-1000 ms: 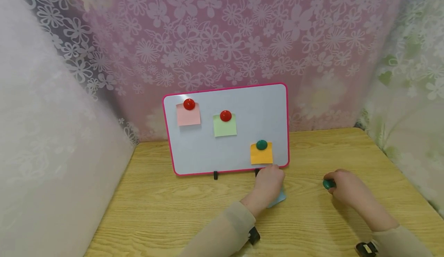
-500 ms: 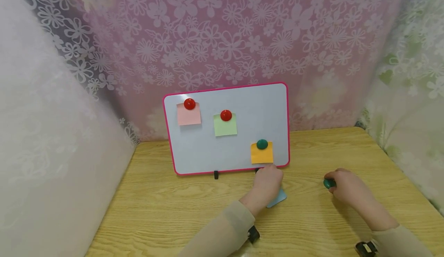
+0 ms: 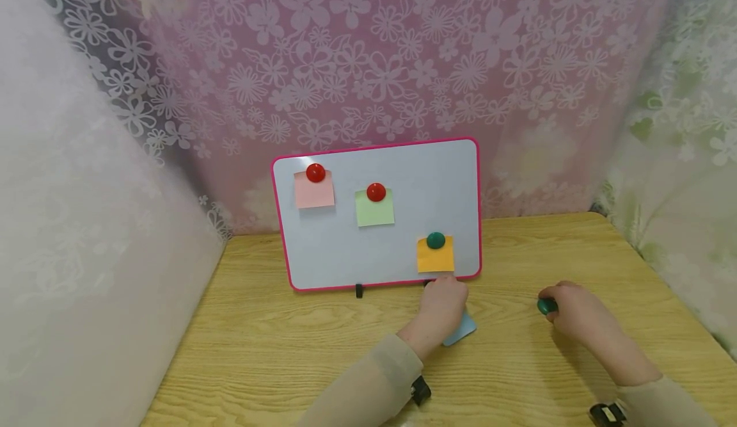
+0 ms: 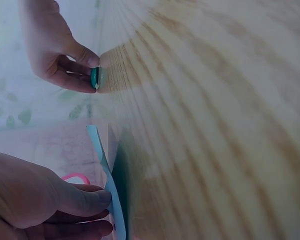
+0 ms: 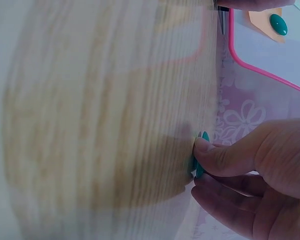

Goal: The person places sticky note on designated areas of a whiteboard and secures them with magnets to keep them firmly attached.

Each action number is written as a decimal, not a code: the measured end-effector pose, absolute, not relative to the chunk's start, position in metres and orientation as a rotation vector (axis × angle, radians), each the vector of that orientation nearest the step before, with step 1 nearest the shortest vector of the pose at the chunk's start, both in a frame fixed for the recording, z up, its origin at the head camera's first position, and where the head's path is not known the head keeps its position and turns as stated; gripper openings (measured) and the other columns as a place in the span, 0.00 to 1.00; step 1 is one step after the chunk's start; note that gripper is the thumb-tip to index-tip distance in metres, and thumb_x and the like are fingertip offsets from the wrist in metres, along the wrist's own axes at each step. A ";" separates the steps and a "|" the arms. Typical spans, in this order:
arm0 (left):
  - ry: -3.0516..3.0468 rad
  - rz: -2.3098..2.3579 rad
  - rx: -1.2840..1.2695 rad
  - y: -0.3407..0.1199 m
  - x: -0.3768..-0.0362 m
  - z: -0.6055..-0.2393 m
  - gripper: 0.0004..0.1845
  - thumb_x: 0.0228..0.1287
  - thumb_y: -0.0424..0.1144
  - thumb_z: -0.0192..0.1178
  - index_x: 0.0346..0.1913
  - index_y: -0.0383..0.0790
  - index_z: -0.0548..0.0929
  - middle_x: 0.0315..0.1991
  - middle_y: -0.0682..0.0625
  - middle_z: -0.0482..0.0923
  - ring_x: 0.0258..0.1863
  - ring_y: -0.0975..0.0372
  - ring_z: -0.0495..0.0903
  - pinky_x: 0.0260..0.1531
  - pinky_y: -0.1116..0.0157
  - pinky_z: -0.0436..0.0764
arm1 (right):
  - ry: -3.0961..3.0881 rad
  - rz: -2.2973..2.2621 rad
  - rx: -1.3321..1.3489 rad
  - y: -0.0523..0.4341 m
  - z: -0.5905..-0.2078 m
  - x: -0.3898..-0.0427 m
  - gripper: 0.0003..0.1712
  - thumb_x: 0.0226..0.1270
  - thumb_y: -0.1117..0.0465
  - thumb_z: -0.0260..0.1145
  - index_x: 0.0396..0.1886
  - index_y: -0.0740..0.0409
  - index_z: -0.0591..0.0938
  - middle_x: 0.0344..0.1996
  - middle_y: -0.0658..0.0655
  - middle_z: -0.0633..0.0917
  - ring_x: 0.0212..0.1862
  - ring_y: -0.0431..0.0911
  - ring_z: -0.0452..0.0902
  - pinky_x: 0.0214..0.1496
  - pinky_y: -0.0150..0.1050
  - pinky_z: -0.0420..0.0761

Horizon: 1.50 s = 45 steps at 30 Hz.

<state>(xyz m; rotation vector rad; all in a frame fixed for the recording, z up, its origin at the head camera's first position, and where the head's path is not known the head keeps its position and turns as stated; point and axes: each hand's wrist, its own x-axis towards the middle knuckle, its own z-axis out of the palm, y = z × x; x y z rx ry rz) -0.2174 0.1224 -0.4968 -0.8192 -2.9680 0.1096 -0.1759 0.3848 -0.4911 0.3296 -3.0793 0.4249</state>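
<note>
My left hand [image 3: 442,305] is bent over a light blue sticky note [image 3: 462,330] in front of the whiteboard [image 3: 397,241]. In the left wrist view, the thumb and fingertips grip at the slightly bowed note [image 4: 120,215], close over the table; its far part is hidden by the hand in the head view. To the right, my right hand [image 3: 581,312] pinches a round green magnet [image 3: 546,306] between thumb and fingers. The right wrist view has this magnet [image 5: 200,162] on edge, near the tabletop.
The pink-framed whiteboard stands on black feet [image 3: 359,290]. On it, red magnets hold a pink note [image 3: 314,195] and a green note [image 3: 375,212]; a green magnet [image 3: 435,241] holds an orange note [image 3: 435,262]. Flowered curtains [image 3: 368,49] enclose the wooden table [image 3: 276,356].
My left hand has shifted very slightly to the left over the blue sticky note. The right hand stays in place with the green magnet.
</note>
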 end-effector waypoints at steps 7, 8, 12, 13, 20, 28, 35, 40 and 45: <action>-2.978 0.103 -0.803 0.120 -0.219 -0.498 0.04 0.71 0.41 0.73 0.36 0.54 0.91 0.34 0.58 0.84 0.33 0.65 0.81 0.32 0.67 0.84 | -3.079 0.426 0.339 0.384 -0.493 -0.176 0.20 0.55 0.74 0.81 0.48 0.73 0.87 0.40 0.67 0.85 0.42 0.64 0.84 0.44 0.61 0.85; -2.977 0.105 -0.800 0.120 -0.219 -0.498 0.04 0.71 0.41 0.73 0.36 0.53 0.91 0.34 0.58 0.84 0.33 0.65 0.81 0.32 0.67 0.84 | -3.083 0.427 0.338 0.385 -0.493 -0.177 0.20 0.55 0.74 0.81 0.48 0.73 0.87 0.40 0.67 0.85 0.42 0.65 0.84 0.44 0.62 0.85; -2.979 0.117 -0.787 0.118 -0.220 -0.498 0.05 0.71 0.41 0.73 0.34 0.53 0.90 0.32 0.58 0.83 0.32 0.66 0.80 0.31 0.67 0.84 | -3.092 0.440 0.330 0.386 -0.495 -0.178 0.21 0.55 0.73 0.81 0.48 0.73 0.87 0.41 0.68 0.85 0.43 0.66 0.84 0.45 0.62 0.84; -2.979 0.119 -0.784 0.118 -0.220 -0.498 0.06 0.71 0.41 0.73 0.34 0.53 0.90 0.32 0.58 0.82 0.32 0.66 0.80 0.31 0.68 0.84 | -3.093 0.446 0.329 0.387 -0.495 -0.178 0.21 0.55 0.73 0.81 0.48 0.73 0.87 0.41 0.68 0.85 0.43 0.66 0.84 0.45 0.62 0.84; -2.981 0.092 -0.778 0.114 -0.220 -0.498 0.05 0.69 0.42 0.74 0.34 0.52 0.89 0.30 0.58 0.81 0.30 0.66 0.78 0.31 0.68 0.84 | -3.100 0.483 0.331 0.390 -0.498 -0.181 0.21 0.55 0.73 0.81 0.49 0.74 0.86 0.41 0.69 0.85 0.43 0.66 0.84 0.44 0.62 0.84; -2.947 0.033 -0.778 0.108 -0.223 -0.500 0.05 0.68 0.39 0.74 0.34 0.52 0.89 0.29 0.59 0.81 0.30 0.66 0.78 0.29 0.68 0.83 | -3.094 0.481 0.325 0.391 -0.497 -0.182 0.21 0.55 0.73 0.81 0.49 0.74 0.86 0.42 0.71 0.85 0.43 0.68 0.84 0.44 0.64 0.84; -2.994 -0.004 -0.756 0.106 -0.225 -0.500 0.04 0.70 0.39 0.74 0.35 0.52 0.90 0.30 0.59 0.82 0.30 0.67 0.76 0.29 0.70 0.82 | -3.105 0.485 0.328 0.391 -0.495 -0.182 0.22 0.56 0.72 0.81 0.49 0.75 0.86 0.43 0.72 0.85 0.44 0.69 0.84 0.45 0.64 0.84; -3.041 -0.193 -0.707 0.102 -0.227 -0.502 0.06 0.68 0.36 0.74 0.38 0.54 0.94 0.36 0.61 0.87 0.34 0.68 0.80 0.32 0.71 0.82 | -3.100 0.480 0.332 0.390 -0.495 -0.182 0.22 0.55 0.72 0.81 0.49 0.75 0.86 0.42 0.73 0.85 0.43 0.69 0.83 0.45 0.65 0.84; -3.045 -0.392 -0.684 0.095 -0.231 -0.508 0.07 0.71 0.35 0.71 0.43 0.52 0.95 0.41 0.63 0.89 0.39 0.70 0.83 0.37 0.73 0.82 | -3.089 0.471 0.344 0.392 -0.497 -0.182 0.21 0.56 0.72 0.81 0.49 0.74 0.86 0.42 0.72 0.85 0.44 0.69 0.83 0.45 0.64 0.84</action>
